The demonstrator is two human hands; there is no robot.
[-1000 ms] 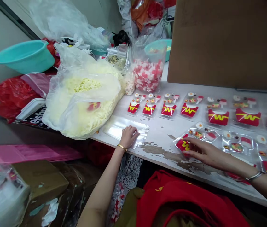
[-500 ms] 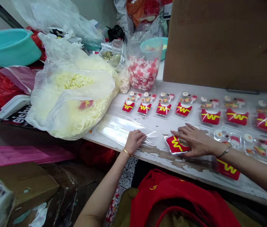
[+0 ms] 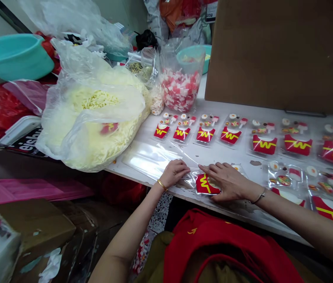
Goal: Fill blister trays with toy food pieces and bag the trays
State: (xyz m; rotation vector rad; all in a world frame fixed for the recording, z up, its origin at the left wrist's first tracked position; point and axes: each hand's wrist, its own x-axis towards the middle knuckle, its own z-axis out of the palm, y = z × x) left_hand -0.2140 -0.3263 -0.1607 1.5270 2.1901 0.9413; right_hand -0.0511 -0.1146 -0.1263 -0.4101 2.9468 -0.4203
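My left hand (image 3: 175, 173) pinches the mouth edge of a clear plastic bag (image 3: 145, 159) lying flat near the table's front edge. Just to its right, my right hand (image 3: 228, 181) grips a clear blister pack (image 3: 204, 184) holding a red fries-box shape with a yellow zigzag. The pack's left end lies at the bag's mouth; whether it is inside, I cannot tell. My right fingers cover much of the pack, thumb on the near side. Similar packs (image 3: 287, 175) lie to the right, with small food-shaped pieces above the red boxes.
A row of packs (image 3: 205, 133) runs along the table behind my hands. At left sits a large bag of pale yellow pieces (image 3: 116, 145), with a bag of pink and white bits (image 3: 181, 92) behind. A cardboard box (image 3: 272, 55) stands at the back right.
My right hand has moved left with the blister pack, bringing it up to the bag. The left hand has shifted slightly right, still pinching the bag's edge.
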